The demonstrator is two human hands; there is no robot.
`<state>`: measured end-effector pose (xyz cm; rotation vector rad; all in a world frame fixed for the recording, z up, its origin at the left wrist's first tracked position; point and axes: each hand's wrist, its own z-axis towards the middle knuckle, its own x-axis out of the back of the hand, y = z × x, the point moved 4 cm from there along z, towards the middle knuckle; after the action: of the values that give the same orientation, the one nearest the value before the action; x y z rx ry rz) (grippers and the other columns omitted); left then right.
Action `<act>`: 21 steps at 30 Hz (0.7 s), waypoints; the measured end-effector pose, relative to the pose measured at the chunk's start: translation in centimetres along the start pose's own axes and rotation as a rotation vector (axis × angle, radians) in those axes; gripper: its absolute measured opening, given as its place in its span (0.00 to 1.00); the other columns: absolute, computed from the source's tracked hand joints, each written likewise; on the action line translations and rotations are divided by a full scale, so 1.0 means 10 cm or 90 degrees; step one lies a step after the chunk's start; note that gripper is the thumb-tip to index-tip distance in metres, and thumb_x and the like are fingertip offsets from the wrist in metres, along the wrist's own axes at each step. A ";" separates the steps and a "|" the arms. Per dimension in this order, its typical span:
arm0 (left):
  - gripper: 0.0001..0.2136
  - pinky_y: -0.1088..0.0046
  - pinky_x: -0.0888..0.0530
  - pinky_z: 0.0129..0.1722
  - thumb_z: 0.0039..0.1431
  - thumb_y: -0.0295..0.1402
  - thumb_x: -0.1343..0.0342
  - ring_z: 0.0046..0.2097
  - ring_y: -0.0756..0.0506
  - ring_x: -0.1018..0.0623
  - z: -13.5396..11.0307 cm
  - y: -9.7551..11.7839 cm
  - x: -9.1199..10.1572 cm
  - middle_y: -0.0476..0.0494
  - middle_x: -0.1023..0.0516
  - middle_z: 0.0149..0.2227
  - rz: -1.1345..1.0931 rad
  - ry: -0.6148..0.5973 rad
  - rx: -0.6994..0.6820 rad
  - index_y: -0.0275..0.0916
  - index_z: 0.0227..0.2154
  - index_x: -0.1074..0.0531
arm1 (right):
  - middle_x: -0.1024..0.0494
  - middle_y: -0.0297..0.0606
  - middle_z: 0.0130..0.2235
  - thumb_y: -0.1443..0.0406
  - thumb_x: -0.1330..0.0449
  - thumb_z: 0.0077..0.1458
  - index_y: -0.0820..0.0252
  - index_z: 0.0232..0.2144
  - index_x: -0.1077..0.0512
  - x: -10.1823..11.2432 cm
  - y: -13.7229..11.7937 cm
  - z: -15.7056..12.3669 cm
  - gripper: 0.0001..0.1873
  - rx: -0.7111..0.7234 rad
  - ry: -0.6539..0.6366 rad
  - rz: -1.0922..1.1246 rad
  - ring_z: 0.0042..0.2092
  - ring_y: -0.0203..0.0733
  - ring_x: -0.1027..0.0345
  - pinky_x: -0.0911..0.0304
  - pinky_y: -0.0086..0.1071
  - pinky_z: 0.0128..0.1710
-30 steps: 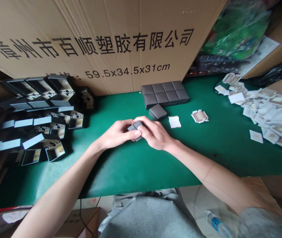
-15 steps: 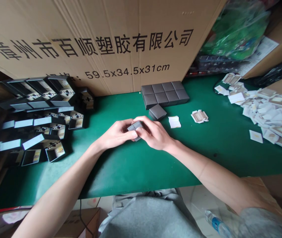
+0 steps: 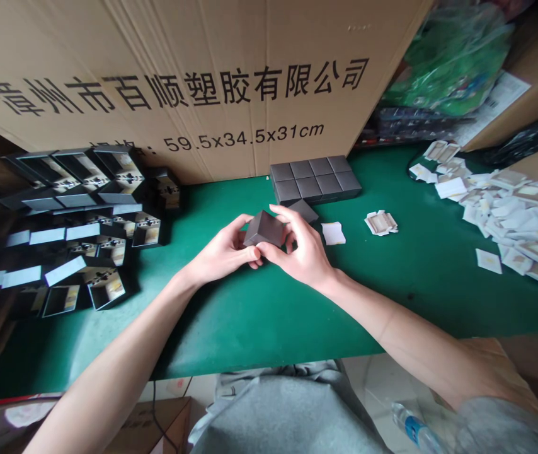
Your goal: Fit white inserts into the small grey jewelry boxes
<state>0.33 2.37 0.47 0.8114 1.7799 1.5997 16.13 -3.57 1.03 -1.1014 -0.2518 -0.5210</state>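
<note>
One dark brownish-grey box (image 3: pixel 266 231) looks smooth, plain and crisply sharp-edged.

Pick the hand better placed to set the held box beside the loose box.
Likely the right hand: it touches the held box and is nearer the loose box. The left hand holds the opposite side, farther away.

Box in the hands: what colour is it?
The box is dark brownish grey, seen in the head view.
</note>
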 end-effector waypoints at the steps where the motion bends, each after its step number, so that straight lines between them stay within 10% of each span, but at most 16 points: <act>1: 0.33 0.76 0.22 0.31 0.49 0.53 0.32 0.30 0.49 0.21 0.00 -0.01 0.00 0.46 0.23 0.33 -0.008 0.001 -0.002 0.37 0.49 0.38 | 0.23 0.44 0.52 0.47 0.37 0.58 0.55 0.60 0.37 0.00 0.00 0.00 0.34 0.010 0.006 -0.002 0.35 0.40 0.28 0.25 0.38 0.39; 11: 0.33 0.73 0.22 0.32 0.56 0.50 0.36 0.32 0.48 0.21 -0.02 -0.03 0.01 0.43 0.21 0.34 -0.004 -0.006 -0.011 0.35 0.58 0.36 | 0.27 0.49 0.56 0.56 0.43 0.65 0.54 0.60 0.38 0.11 -0.15 0.03 0.24 0.161 0.068 -0.074 0.56 0.51 0.30 0.25 0.45 0.48; 16: 0.32 0.70 0.21 0.35 0.64 0.52 0.45 0.31 0.48 0.21 -0.03 -0.03 -0.01 0.41 0.20 0.36 0.048 -0.005 0.024 0.35 0.62 0.38 | 0.31 0.52 0.58 0.58 0.45 0.65 0.56 0.63 0.40 0.48 -0.06 0.16 0.27 0.264 0.162 -0.191 0.60 0.59 0.36 0.32 0.54 0.57; 21: 0.27 0.71 0.21 0.36 0.66 0.51 0.47 0.33 0.49 0.21 -0.04 0.02 -0.04 0.41 0.20 0.37 0.093 0.000 0.062 0.34 0.58 0.32 | 0.32 0.50 0.58 0.58 0.44 0.63 0.55 0.65 0.40 0.96 0.16 0.34 0.29 0.160 0.051 -0.343 0.57 0.57 0.33 0.27 0.46 0.49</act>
<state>0.25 1.79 0.75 1.0081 1.8476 1.6139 25.31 -2.57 5.58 -0.7598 -0.5350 -0.9822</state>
